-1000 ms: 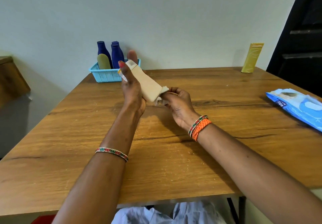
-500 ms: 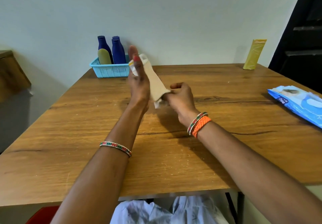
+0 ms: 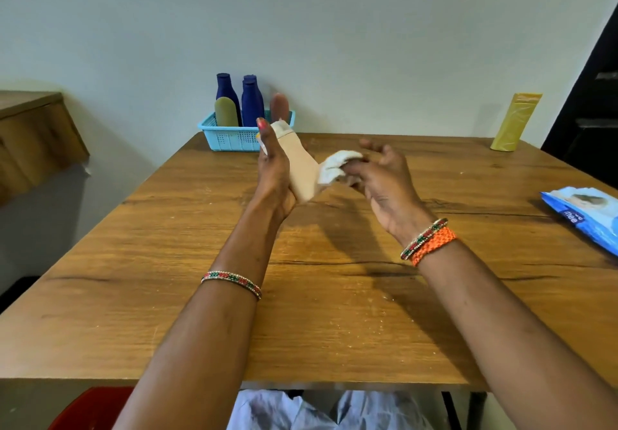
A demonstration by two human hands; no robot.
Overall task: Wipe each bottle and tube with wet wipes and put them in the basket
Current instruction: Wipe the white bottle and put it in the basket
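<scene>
We hold the beige tube (image 3: 301, 168) in our left hand (image 3: 272, 175) above the far middle of the worktop (image 3: 334, 295), its white cap end tilted up and away toward the basket (image 3: 230, 135). The tube is flat and pale tan, plain on the side we see, and our left grip is clamped on it, thumb along its near edge and one fingertip showing past the cap. Our right hand (image 3: 381, 178) pinches a crumpled white wet wipe (image 3: 334, 167) against the tube's right side, the other fingers spread loosely. The light-blue basket stands at the worktop's far edge by the wall and holds two dark blue bottles (image 3: 250, 101) and an olive-green tube (image 3: 226, 111); a third blue cap peeks behind them, too hidden to tell more. A yellow tube (image 3: 515, 121) stands upright at the far right, well apart. The blue wipes pack (image 3: 585, 218) lies at the right edge, partly cut off. Most of the beige tube's lower end is hidden by our palm.
</scene>
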